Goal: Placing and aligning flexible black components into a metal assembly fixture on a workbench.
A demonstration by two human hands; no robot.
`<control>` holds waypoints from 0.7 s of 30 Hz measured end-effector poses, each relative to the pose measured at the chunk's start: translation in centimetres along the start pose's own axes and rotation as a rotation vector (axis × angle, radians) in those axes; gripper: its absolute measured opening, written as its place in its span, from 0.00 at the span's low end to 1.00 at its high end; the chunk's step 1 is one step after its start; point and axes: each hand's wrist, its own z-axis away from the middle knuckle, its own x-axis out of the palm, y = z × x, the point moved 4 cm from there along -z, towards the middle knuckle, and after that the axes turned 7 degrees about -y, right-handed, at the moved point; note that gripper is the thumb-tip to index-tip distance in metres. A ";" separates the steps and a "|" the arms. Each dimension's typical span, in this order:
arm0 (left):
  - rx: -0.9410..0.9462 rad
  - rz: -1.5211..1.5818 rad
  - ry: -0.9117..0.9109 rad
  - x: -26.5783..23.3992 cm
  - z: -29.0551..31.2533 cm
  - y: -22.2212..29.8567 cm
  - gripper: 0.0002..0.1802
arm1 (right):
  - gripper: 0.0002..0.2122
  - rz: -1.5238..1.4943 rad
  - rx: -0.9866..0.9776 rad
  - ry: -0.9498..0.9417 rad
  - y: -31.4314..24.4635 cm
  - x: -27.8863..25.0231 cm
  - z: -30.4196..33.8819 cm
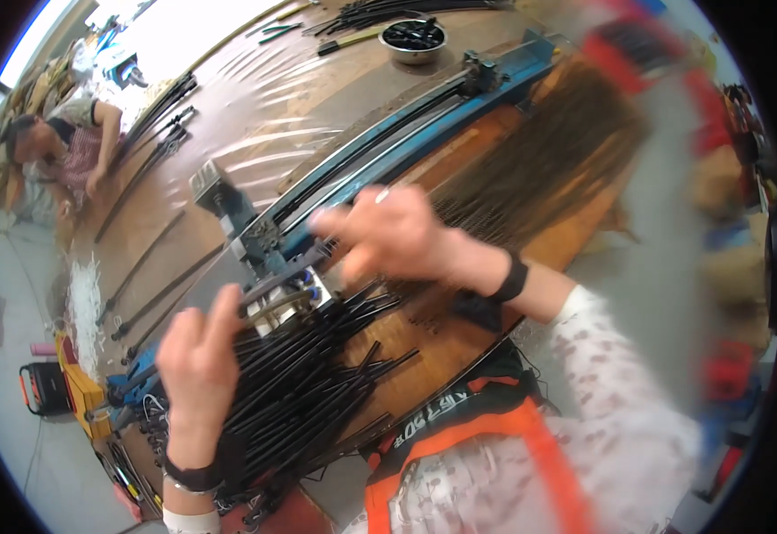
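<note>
A short dark rod [287,277] spans the gap between my two hands, over a metal clamp block with blue fittings [313,291]. My left hand [200,360] is closed at its near left end, fingers pinched together. At the far right end, my right hand [399,236] is closed with finger and thumb around the rod; motion blurs this hand. Under and beside my left hand lies a heap of thin black rods [295,383]. A long blue machine rail [388,165] runs from the clamp block toward the back right.
A bundle of thin brown rods [539,160] lies on the wooden table [424,351] at the right. A metal bowl of black parts [413,40] stands at the back. Another person [81,147] works at the left side. Long black rods [144,165] lie between us.
</note>
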 end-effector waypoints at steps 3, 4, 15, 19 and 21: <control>-0.332 0.051 0.263 -3.1 3.7 -5.2 0.16 | 0.13 0.109 0.257 0.003 3.2 -0.6 1.3; -0.425 -0.016 0.214 -3.8 5.0 -6.6 0.15 | 0.15 0.072 0.483 -0.130 4.9 0.0 2.1; -0.493 -0.045 0.311 -7.0 12.7 -9.2 0.14 | 0.06 -0.710 0.227 -0.270 2.9 15.3 -9.6; -0.635 0.038 0.219 -5.4 16.5 -9.9 0.13 | 0.06 -0.651 0.258 -0.365 2.5 15.4 -10.5; -0.655 0.074 0.223 -4.5 17.3 -10.0 0.13 | 0.07 -0.653 0.264 -0.465 2.6 15.5 -10.4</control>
